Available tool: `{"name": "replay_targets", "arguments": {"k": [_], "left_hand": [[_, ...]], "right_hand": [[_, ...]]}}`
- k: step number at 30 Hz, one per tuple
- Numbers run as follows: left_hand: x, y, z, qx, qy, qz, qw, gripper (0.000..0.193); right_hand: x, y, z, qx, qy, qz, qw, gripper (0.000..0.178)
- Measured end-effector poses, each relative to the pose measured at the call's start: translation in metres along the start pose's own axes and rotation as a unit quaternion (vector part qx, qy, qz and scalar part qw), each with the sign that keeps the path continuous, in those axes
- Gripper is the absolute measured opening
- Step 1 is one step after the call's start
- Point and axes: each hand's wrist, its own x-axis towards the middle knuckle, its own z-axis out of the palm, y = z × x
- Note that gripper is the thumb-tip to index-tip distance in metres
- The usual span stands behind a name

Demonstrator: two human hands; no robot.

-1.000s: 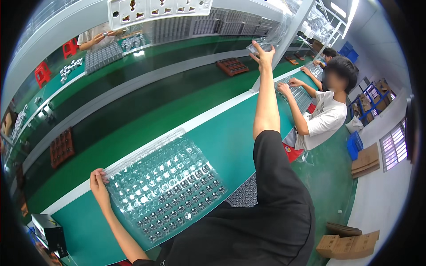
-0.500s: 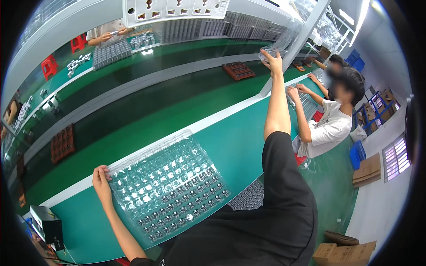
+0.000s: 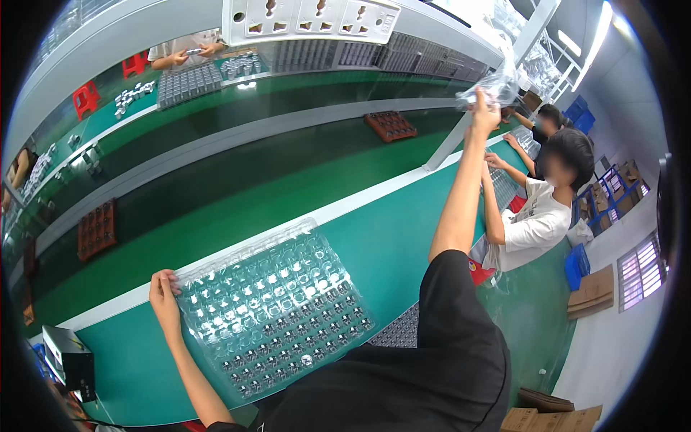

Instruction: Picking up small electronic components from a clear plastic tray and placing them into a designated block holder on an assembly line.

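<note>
A clear plastic blister tray (image 3: 248, 309) lies at a slant on the green bench in front of me. Its nearer pockets hold rows of small dark parts (image 3: 277, 353); in its farther rows the pockets show clear and shiny. My left hand (image 3: 165, 291) has its fingers curled on the tray's far left corner. High at the right, my outstretched right hand (image 3: 484, 115) is closed on crumpled clear plastic (image 3: 498, 85) by the shelf post. The exact form of that plastic is hard to make out.
A white socket strip (image 3: 309, 20) hangs above the bench. Orange-brown trays (image 3: 390, 126) lie on the green surface beyond the white rail. A black box (image 3: 68, 363) stands at the near left. A co-worker in a white shirt (image 3: 536, 216) sits at the right.
My right hand has moved right along the shelf post, and its spread fingers have closed on the clear plastic. My left hand has stayed at the tray corner. The view has shifted slightly.
</note>
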Motion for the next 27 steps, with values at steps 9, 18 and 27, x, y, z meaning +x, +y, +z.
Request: {"name": "replay_targets", "arguments": {"k": [9,18,27], "left_hand": [[0.003,-0.004,-0.001,0.004,-0.011,0.001,1.000,0.030],[0.003,-0.009,-0.004,0.008,-0.003,0.000,1.000,0.030],[0.003,-0.007,-0.001,-0.001,-0.011,0.001,1.000,0.031]], "right_hand": [[0.139,-0.122,0.061,-0.012,0.029,-0.299,0.954,0.058],[0.122,-0.081,0.104,-0.469,-0.078,-0.262,0.840,0.047],[0.212,-0.063,0.096,-0.262,-0.280,-0.088,0.920,0.045]]}}
